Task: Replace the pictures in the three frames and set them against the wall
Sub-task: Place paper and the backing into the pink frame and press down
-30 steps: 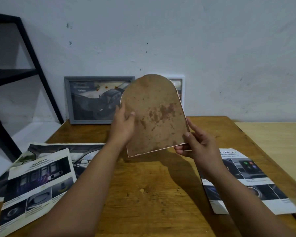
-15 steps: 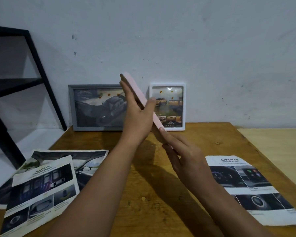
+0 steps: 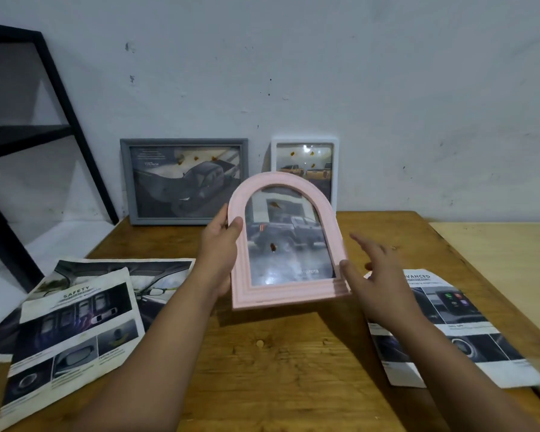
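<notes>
pink frame (image 3: 286, 244) now turned glass-forward; left hand (image 3: 220, 257) grips its edge, right hand (image 3: 376, 275) spread open beside it.

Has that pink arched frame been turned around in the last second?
Yes. The pink frame showed its brown back a second ago; now its glass front faces the camera, in front of the white frame standing at the wall.

A matt pink frame (image 3: 286, 241) with moulded ridges and glossy, reflective glazing is seen. The tabletop (image 3: 281, 353) is made of varnished brown wood; the brochures (image 3: 72, 325) are printed on creased paper.
</notes>
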